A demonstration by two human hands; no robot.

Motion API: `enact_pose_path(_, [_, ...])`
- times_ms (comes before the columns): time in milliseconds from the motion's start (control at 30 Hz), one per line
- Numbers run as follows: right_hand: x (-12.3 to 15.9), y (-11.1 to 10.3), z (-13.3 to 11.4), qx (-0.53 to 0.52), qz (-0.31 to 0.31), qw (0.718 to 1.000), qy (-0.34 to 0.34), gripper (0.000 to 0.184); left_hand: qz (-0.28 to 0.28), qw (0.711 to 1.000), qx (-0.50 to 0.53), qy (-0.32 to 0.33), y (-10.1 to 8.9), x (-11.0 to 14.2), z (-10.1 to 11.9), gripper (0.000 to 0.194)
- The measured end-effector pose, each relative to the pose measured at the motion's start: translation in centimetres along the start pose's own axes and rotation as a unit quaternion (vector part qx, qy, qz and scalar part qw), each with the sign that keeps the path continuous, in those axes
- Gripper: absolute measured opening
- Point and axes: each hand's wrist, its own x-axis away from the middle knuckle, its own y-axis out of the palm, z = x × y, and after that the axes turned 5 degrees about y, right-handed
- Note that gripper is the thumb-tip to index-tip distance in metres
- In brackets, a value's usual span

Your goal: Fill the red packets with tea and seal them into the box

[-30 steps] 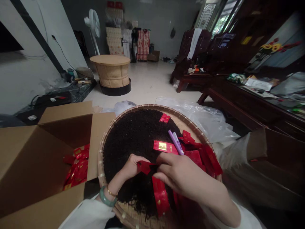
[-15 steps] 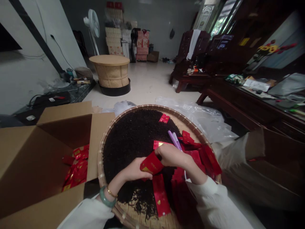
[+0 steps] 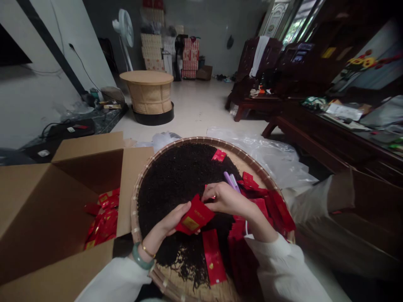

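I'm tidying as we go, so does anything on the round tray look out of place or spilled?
Mildly: one small packet lies alone at the dark heap's far edge, apart from the red pile on the right. I see nothing spilled over the tray rim.

White fan (image 3: 126, 28) behind a round table (image 3: 146, 77), box stacks (image 3: 190, 58) beyond.

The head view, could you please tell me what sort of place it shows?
Probably a home's living room doubling as a workspace: dark wooden chair, white fan, and a wide woven tray holding red packets.
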Motion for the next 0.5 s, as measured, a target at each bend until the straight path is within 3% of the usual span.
enact_pose_path(167, [0.9,-1.0,-0.8,-0.05,0.135,0.99,0.007,0.01,-0.015,0.998,0.045,0.046,-0.8,0.4,-0.2,0.061])
enact_pose_path(300, [0.8,-0.3,-0.1,-0.03,0.232,0.971,0.043,0.012,-0.08,0.988,0.035,0.129,-1.2,0.6,0.2,0.069])
enact_pose_path(400, [1.4,0.2,-0.6,-0.024,0.242,0.97,0.012,0.025,-0.153,0.975,0.004,0.163,-1.3,0.6,0.7,0.075])
enact_pose_path(500, [2.7,0.2,-2.3,-0.051,0.18,0.978,-0.089,0.026,-0.156,0.977,-0.028,0.145,-1.1,1.2,1.3,0.079])
